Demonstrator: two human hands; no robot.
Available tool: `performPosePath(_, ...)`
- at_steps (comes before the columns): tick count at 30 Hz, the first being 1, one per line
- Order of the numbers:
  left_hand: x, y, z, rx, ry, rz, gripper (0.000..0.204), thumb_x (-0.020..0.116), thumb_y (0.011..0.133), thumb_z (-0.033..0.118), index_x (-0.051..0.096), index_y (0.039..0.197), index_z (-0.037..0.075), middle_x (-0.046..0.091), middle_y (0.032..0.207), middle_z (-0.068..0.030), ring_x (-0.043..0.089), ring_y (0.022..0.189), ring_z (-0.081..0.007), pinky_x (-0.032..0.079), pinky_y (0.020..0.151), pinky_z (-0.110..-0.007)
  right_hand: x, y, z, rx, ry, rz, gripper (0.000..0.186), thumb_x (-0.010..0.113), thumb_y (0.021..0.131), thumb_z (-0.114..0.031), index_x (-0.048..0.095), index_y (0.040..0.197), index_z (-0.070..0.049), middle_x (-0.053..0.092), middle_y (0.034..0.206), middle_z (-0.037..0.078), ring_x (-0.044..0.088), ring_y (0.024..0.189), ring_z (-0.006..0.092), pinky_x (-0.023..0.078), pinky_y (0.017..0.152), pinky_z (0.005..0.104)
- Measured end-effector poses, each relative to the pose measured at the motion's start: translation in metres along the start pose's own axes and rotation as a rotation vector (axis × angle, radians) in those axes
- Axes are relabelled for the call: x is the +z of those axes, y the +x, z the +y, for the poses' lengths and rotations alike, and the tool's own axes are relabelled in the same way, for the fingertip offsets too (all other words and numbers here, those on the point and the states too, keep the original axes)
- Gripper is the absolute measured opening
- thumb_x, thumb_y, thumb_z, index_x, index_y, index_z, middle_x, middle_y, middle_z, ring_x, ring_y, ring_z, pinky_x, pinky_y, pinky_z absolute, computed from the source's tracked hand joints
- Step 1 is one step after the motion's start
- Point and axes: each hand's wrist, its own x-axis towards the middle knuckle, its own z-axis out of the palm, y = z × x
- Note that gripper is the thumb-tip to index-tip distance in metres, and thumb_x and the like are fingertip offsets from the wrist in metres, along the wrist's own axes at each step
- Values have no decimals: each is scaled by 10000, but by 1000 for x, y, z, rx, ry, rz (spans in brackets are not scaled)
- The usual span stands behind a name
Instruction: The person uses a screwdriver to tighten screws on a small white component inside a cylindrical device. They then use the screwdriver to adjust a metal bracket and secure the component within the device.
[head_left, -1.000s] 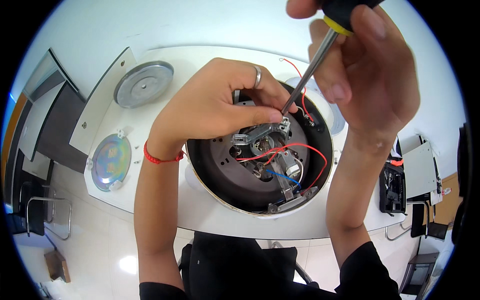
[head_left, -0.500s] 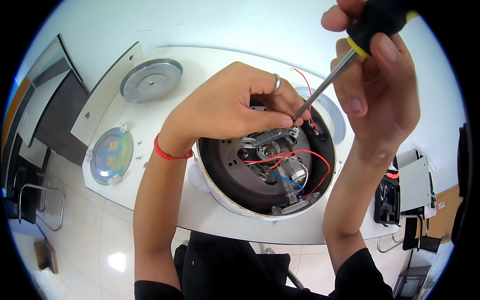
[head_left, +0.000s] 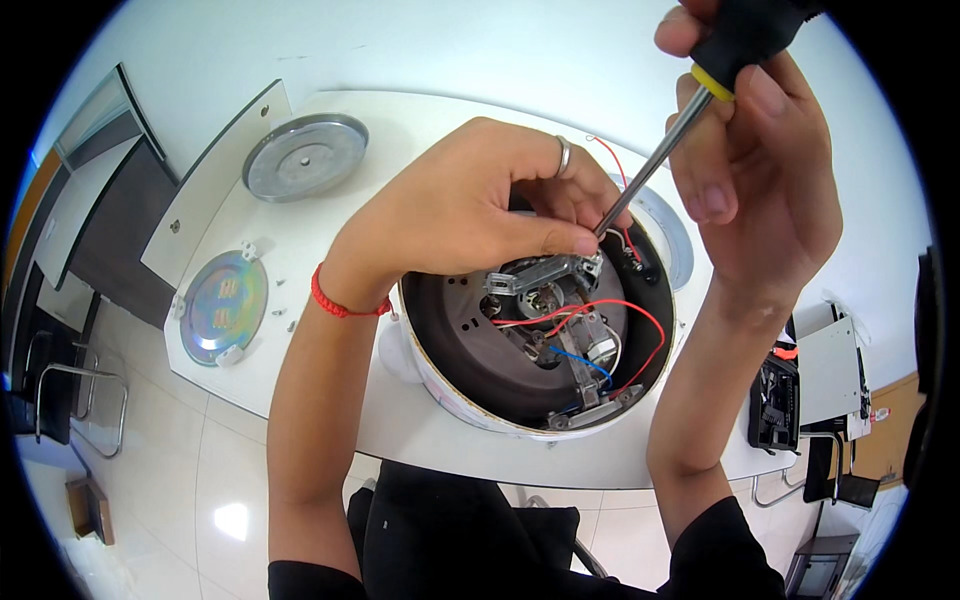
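My right hand (head_left: 750, 190) holds a black-and-yellow screwdriver (head_left: 740, 40) high at the right, its steel shaft slanting down to a metal bracket (head_left: 545, 275) inside a round appliance housing (head_left: 420, 340). My left hand (head_left: 480, 200) arches over the housing, thumb and fingers closed at the screwdriver's tip above the bracket's end; whatever they pinch is hidden. Red wires (head_left: 660, 330), a blue wire (head_left: 590, 362) and metal parts show within the dark housing.
The white desk (head_left: 380, 440) bears a metal lid (head_left: 305, 155) at back left, an iridescent plate (head_left: 222, 305) with small screws beside it, and a silver ring (head_left: 678, 245) behind the housing. A black tool case (head_left: 775, 400) is at right; chairs (head_left: 75, 400) stand around.
Over the last second the screwdriver and both hands have shifted a little rightward in the view, as has the housing. The screwdriver tip stays by my left thumb at the bracket.
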Motion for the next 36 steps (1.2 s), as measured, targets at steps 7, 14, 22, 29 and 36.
performPosePath(7, 2, 2, 1, -5, -1, -3, 115, 762, 880, 1, 715, 978, -38, 766, 941, -117, 725, 853, -151, 571, 799, -281, -20, -1, 5, -43, -186, -33, 395, 597, 999, -187, 500, 1281, 72, 621, 1028, 123, 449, 454, 36, 386, 412, 191)
performPosePath(14, 2, 2, 2, 31, 1, -5, 70, 748, 897, 13, 714, 919, -44, 775, 973, -135, 740, 867, -179, 581, 821, -293, 4, 1, 0, -59, -22, 53, 504, 615, 947, -240, 548, 1245, 161, 681, 1023, 271, 474, 376, 70, 407, 330, 219)
performPosePath(22, 2, 3, 3, 44, 66, 0, 110, 783, 857, -9, 677, 871, -37, 718, 846, -102, 745, 887, -214, 586, 820, -325, 10, 2, -2, -96, -1, -14, 351, 740, 889, -195, 567, 1072, 51, 689, 857, 177, 495, 382, 49, 390, 310, 207)
performPosePath(29, 2, 1, 2, 64, 92, 16, 117, 793, 838, 21, 689, 874, -22, 716, 845, -91, 734, 848, -204, 577, 788, -323, -15, 8, 9, -102, 196, -240, 538, 610, 925, -175, 508, 1320, 176, 713, 1017, 310, 585, 406, 108, 460, 347, 217)
performPosePath(36, 0, -4, 13, -173, 426, -65, 307, 896, 705, 211, 721, 838, -4, 736, 818, -87, 694, 715, -183, 521, 655, -295, 4, -2, 1, -49, 8, 23, 466, 658, 910, -145, 556, 1255, 151, 718, 937, 283, 507, 337, 89, 412, 314, 213)
